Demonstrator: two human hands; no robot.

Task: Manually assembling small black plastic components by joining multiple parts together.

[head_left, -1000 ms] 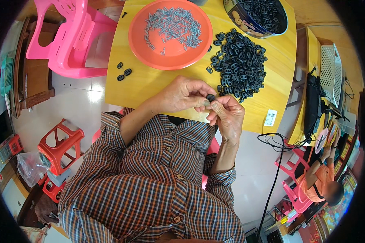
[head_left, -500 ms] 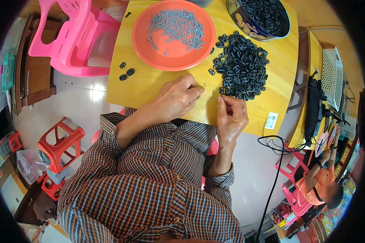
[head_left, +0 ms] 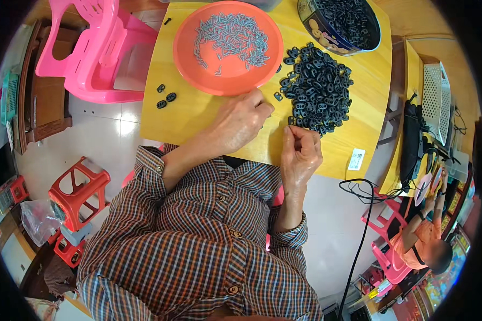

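Observation:
My left hand (head_left: pixel 242 122) is closed just below the orange bowl (head_left: pixel 185 69), its thumb and fingers curled together over the tabletop. What it holds, if anything, is hidden under the fingers. At the lower edge of a heap of small black plastic two-hole pieces (head_left: pixel 318 88), my right hand (head_left: pixel 303 154) is pinched, thumb against fingertips; I cannot make out what lies between them. Many small grey screws (head_left: pixel 235 40) are spread in the bowl. Apart from the heap, to the left, lie a few black pieces (head_left: pixel 171 97).
A round tin (head_left: pixel 326 40) full of black parts stands at the far right of the yellow table (head_left: pixel 198 120). A white label (head_left: pixel 356 159) lies near its front right. Beside the table are a pink chair (head_left: pixel 99 80), a red stool (head_left: pixel 80 195) and a black cable (head_left: pixel 363 235). Another person (head_left: pixel 418 246) sits far right.
My left hand has shifted slightly right and away from me, covering the spot where a small thin piece lay on the table. My right hand stays pinched beside the heap.

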